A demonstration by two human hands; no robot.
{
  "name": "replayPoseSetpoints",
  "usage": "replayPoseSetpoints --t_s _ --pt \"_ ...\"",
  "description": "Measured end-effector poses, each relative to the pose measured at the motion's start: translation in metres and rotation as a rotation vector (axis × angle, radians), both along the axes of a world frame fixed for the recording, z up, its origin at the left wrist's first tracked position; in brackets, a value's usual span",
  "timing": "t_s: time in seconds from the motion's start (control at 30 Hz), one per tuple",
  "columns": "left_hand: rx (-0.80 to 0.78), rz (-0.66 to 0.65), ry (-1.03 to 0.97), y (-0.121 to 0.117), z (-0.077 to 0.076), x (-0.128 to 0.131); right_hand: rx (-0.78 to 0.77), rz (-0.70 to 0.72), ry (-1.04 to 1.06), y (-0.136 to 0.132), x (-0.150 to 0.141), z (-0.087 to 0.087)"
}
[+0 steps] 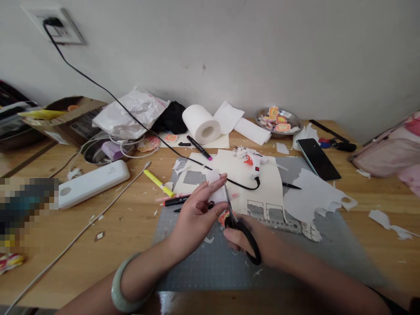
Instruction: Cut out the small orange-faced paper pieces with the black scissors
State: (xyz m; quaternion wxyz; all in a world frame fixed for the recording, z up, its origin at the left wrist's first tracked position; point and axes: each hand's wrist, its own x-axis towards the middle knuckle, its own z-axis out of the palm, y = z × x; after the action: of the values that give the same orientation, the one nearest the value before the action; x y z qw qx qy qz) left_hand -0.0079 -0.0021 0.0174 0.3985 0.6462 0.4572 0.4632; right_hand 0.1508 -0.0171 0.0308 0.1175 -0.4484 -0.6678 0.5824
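Note:
My left hand (201, 205) pinches a small piece of white paper (215, 186) between thumb and fingers. In my right hand (251, 238) is a pair of scissors (247, 238) with black handles. Its blades point up and away, along the right edge of the paper. Both hands are above the grey cutting mat (203, 267). Under and behind them are a cream sheet with cut-out windows (269, 175), a steel ruler (282, 225) and a small orange-red paper piece (223, 218) partly hidden by my hands.
A white glue gun (255, 166) with a black cord lies on the cream sheet. Markers (159, 183), a toilet paper roll (201, 124), a metal bowl of paper cut-outs (297, 120), a phone (318, 158) and a white power bank-like box (95, 183) surround the mat. Torn paper (303, 197) lies right.

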Motion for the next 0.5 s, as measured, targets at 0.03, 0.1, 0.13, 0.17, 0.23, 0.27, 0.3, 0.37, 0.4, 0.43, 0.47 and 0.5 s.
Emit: replayPoseSetpoints --t_s 0.03,0.1,0.13,0.17,0.23,0.27,0.3,0.37,0.4,0.43,0.47,0.5 --pt "0.006 -0.001 0.004 0.0003 0.0002 0.0 0.005 0.004 0.008 0.0006 0.0002 -0.0003" --pt "0.022 -0.005 0.014 0.0009 0.0007 -0.0001 0.012 -0.003 0.022 0.0013 0.0006 -0.0021" --pt "0.024 -0.005 0.018 0.0011 0.0009 -0.0003 0.014 -0.011 0.026 0.0014 0.0008 -0.0033" --pt "0.023 0.0 0.019 0.0013 0.0011 -0.0006 0.016 -0.02 0.027 0.0014 0.0009 -0.0044" --pt "0.008 0.01 0.017 0.0014 0.0011 -0.0014 0.013 -0.041 0.019 0.0013 0.0009 -0.0056" --pt "0.0 0.013 0.016 0.0013 0.0008 -0.0018 0.009 -0.053 0.012 0.0013 0.0008 -0.0056" --pt "-0.006 0.015 0.016 0.0012 0.0004 -0.0022 0.004 -0.059 0.002 0.0013 0.0006 -0.005" --pt "-0.015 0.016 0.014 0.001 -0.0006 -0.0027 -0.011 -0.051 -0.011 0.0014 0.0004 -0.0025" --pt "-0.02 0.016 0.009 0.001 -0.0009 -0.0028 -0.02 -0.04 -0.012 0.0013 0.0005 -0.001" --pt "-0.023 0.021 -0.001 0.0012 -0.0009 -0.0027 -0.032 -0.029 -0.011 0.0011 0.0006 0.0003" --pt "-0.026 0.028 -0.018 0.0015 -0.0008 -0.0025 -0.045 -0.02 -0.013 0.0008 0.0009 0.0013" --pt "-0.029 0.038 -0.04 0.002 -0.0005 -0.0023 -0.061 -0.015 -0.012 0.0003 0.0013 0.0019"
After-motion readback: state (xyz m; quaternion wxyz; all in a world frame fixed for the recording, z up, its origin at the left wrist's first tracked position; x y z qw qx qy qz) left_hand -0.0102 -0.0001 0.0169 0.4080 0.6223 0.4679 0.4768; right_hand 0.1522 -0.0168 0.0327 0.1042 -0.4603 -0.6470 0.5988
